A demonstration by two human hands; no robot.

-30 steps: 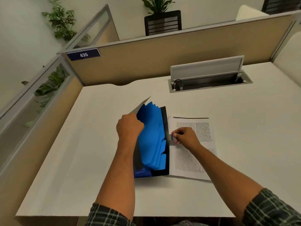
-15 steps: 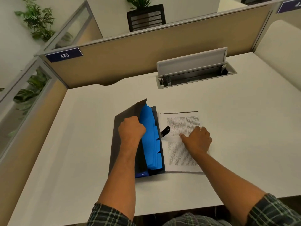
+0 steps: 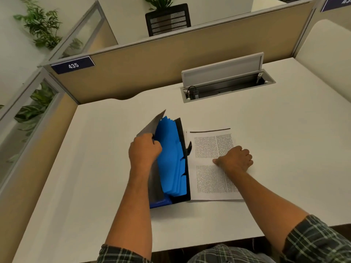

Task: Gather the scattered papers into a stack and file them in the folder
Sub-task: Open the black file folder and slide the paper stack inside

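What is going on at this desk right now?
A person sits at a white desk filing papers. The left hand grips the grey cover of a folder, holding it open so the blue dividers show. The right hand rests with curled fingers on the papers, stacked beside the folder. They are not yet filed.
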